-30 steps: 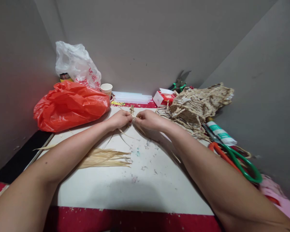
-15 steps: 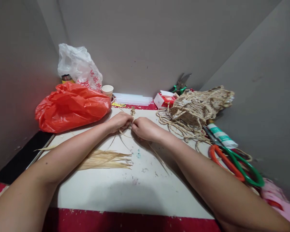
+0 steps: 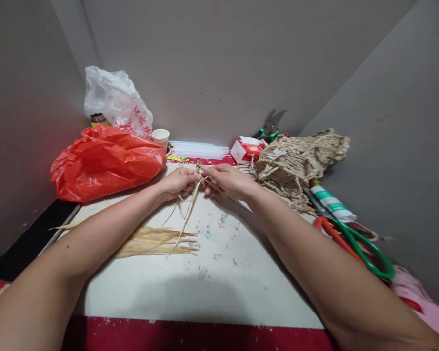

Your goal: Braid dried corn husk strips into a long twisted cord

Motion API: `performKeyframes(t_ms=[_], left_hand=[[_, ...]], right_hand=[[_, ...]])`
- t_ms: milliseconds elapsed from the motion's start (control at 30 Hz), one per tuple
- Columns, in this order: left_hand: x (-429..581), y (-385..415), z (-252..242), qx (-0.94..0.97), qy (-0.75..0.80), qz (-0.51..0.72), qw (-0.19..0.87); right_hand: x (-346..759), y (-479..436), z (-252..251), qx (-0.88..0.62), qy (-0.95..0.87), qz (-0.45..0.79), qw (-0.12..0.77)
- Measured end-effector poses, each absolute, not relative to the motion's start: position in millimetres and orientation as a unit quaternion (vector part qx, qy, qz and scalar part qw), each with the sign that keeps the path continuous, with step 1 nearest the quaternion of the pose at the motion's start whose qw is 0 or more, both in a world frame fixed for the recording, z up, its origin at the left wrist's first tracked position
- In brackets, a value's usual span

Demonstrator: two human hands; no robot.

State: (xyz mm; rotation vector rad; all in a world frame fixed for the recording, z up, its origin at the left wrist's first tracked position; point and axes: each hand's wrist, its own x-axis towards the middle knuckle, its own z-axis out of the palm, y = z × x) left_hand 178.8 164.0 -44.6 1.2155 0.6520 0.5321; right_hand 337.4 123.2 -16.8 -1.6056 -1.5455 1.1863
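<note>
Centrally, at the table's (image 3: 212, 292) far side, your left hand (image 3: 178, 182) and right hand (image 3: 228, 179) pinch a braid (image 3: 199, 168), fingers closed on it. Its strips (image 3: 187, 213) look light, dry and easily torn; hold close to the braid.

White table (image 3: 219, 287) with straw strips (image 3: 157, 241), red bag (image 3: 106, 163), twine heap (image 3: 296, 163), scissors (image 3: 354, 241), paper cup (image 3: 161, 136)
</note>
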Motion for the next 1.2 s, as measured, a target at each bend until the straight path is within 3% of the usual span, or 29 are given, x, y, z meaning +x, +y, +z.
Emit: performKeyframes(t_ms=[167, 300, 467, 700, 900, 1200], left_hand=[[178, 163, -45, 0.608, 0.302, 0.23, 0.697], [178, 164, -45, 0.707, 0.311, 0.229, 0.592], [176, 167, -43, 0.785, 0.315, 0.243, 0.475], [175, 159, -32, 0.763, 0.37, 0.2, 0.491], [180, 142, -26, 0.758, 0.414, 0.144, 0.483], [178, 146, -22, 0.727, 0.41, 0.164, 0.526]], right_hand=[[335, 126, -27, -0.577, -0.53, 0.568, 0.253], [345, 130, -27, -0.539, -0.516, 0.634, 0.203], [337, 129, -31, -0.515, -0.43, 0.684, 0.285], [319, 123, -36, -0.555, -0.39, 0.63, 0.378], [314, 119, -37, -0.522, -0.354, 0.673, 0.386], [312, 120, -34, -0.52, -0.328, 0.669, 0.417]])
